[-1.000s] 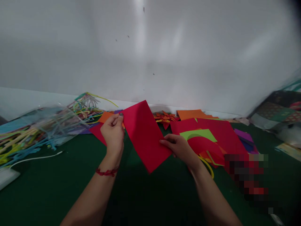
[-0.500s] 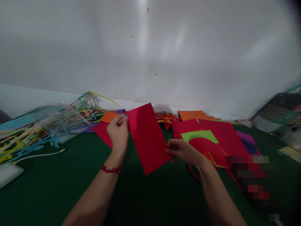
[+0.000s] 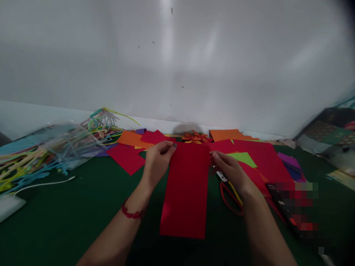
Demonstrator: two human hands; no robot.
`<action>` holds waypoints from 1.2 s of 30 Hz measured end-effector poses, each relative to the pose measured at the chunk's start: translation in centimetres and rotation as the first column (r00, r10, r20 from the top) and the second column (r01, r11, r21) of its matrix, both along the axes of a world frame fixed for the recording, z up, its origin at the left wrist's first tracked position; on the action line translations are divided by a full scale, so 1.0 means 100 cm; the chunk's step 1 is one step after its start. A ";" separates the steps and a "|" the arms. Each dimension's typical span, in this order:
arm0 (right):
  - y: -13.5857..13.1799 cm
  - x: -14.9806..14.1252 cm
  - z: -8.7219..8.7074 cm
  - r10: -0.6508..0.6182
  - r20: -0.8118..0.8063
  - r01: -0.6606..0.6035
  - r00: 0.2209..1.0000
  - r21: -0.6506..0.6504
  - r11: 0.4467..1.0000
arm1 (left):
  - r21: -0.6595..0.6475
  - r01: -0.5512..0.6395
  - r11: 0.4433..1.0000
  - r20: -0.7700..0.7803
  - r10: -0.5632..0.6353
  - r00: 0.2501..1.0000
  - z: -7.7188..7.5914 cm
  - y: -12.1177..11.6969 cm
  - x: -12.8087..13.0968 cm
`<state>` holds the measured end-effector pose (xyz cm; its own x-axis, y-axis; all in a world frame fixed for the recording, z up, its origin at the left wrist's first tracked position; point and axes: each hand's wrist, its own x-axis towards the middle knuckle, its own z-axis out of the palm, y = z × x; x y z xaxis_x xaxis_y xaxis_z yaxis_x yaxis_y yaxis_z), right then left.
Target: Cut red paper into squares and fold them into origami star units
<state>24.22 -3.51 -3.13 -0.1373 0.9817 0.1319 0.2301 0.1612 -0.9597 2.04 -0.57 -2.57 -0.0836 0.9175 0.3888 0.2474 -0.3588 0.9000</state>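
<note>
A red rectangular sheet of paper [image 3: 185, 192] hangs upright in front of me, its long sides running top to bottom. Its upper left corner is pinched by my left hand [image 3: 158, 160]. At the upper right edge, my right hand [image 3: 227, 166] closes thumb and fingers on the same sheet. Just beyond the right hand lies a pair of scissors [image 3: 231, 199] with red and yellow handles, partly covered by that hand and forearm. Behind the sheet is a heap of small orange and red paper pieces [image 3: 195, 137].
Bundles of coloured pipe cleaners [image 3: 36, 159], partly in clear plastic, lie at the left beside a white device with a cable [image 3: 11, 205]. Red paper sheets [image 3: 271, 159] and a lime-green piece [image 3: 244, 159] spread at the right, near a dark phone [image 3: 284, 207].
The red sheet has turned from a slant to nearly upright and come lower. My right hand has shifted from its lower right corner to its upper right edge. The scissors now show more fully.
</note>
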 end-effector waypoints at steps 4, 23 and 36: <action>-0.003 -0.002 0.002 -0.038 -0.017 0.038 0.999 -0.003 0.999 | -0.002 0.116 0.993 -0.068 -0.115 0.991 0.004 -0.013 0.010; -0.010 -0.020 0.004 0.064 0.091 -0.053 0.994 -0.114 0.992 | 0.033 -0.038 0.999 0.105 0.034 0.994 0.005 -0.012 0.010; -0.007 -0.020 -0.002 0.142 0.160 -0.114 0.977 -0.175 0.978 | -0.151 0.074 0.986 0.344 -0.018 0.939 0.000 0.002 0.003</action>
<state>22.20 -4.21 -3.36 -0.2698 0.9607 -0.0656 0.3804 0.0437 -0.9238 2.37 -0.34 -2.57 -0.1413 0.9709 0.1934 -0.0972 -0.2081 0.9733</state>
